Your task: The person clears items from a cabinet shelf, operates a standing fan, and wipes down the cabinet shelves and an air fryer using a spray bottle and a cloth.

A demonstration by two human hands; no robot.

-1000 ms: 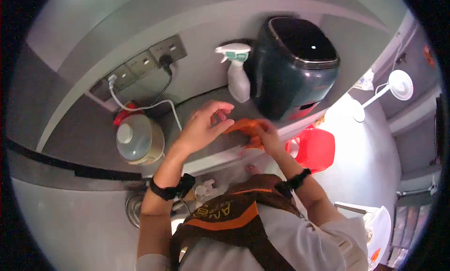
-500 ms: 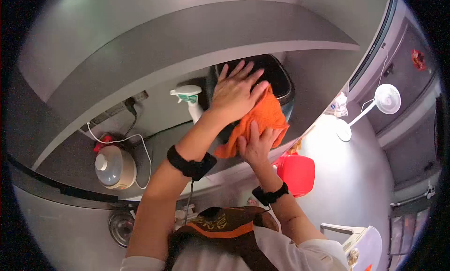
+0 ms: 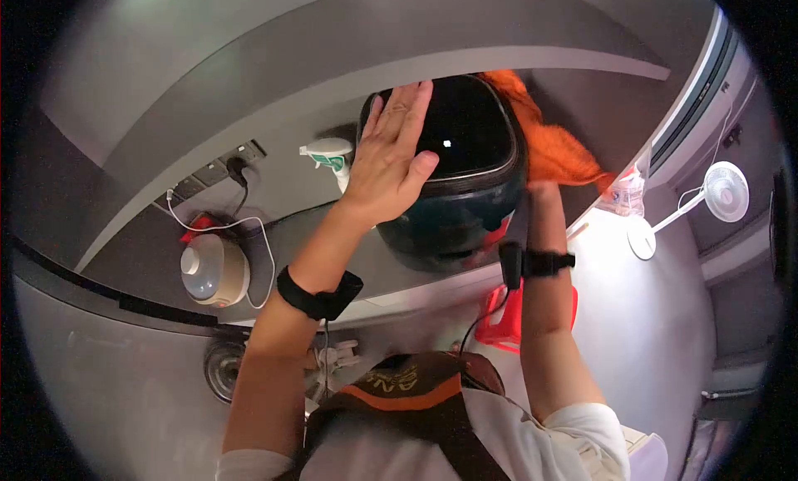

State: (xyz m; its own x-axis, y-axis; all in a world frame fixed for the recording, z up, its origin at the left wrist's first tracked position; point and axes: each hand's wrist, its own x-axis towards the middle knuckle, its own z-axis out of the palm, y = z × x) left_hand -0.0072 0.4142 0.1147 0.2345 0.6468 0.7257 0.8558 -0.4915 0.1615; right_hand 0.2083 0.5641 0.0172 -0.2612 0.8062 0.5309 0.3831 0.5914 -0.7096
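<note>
The left hand (image 3: 386,165), open and empty, seems to steady the black appliance (image 3: 470,128); the right hand (image 3: 545,192) is mostly hidden by the orange cloth (image 3: 555,151), its grip unclear. The cloth, apparently being worked along the appliance's right side near the counter's (image 3: 320,250) right end, calls for clearance there.

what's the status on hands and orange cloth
Left hand open, at dark appliance. Right hand at orange cloth, fingers hidden. Spray bottle near left hand.
</note>
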